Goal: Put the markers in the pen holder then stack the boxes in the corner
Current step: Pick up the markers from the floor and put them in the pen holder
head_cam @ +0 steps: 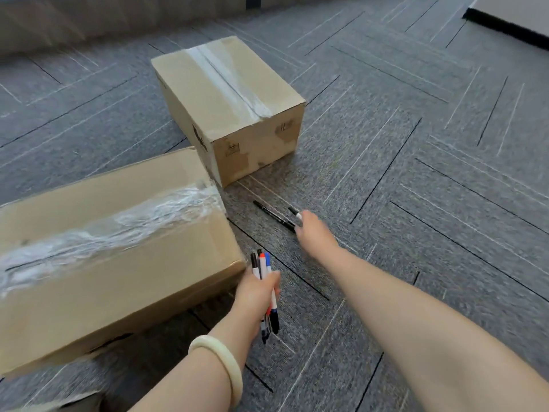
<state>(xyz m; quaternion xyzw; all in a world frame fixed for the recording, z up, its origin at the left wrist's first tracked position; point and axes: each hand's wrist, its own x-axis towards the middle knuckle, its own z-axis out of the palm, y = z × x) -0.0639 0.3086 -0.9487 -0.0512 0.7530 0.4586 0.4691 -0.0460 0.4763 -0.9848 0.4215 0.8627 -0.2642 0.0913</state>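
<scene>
My left hand (pixel 257 289) is shut on a bundle of several markers (pixel 265 272) with black, red and blue caps, held upright next to the near box's corner. My right hand (pixel 312 233) reaches forward to the carpet, and its fingertips rest on the ends of two markers: a black marker (pixel 271 215) lying flat and a white marker with a black cap (pixel 295 212). Whether the fingers grip either one is hidden. A large taped cardboard box (pixel 113 251) lies at the near left. A smaller taped box (pixel 228 105) stands beyond it. No pen holder is in view.
Grey carpet tiles (pixel 416 173) cover the floor, with open carpet to the right of the boxes. A wall base (pixel 89 28) runs along the back. A raised platform edge with a black strip (pixel 505 25) sits at the far right.
</scene>
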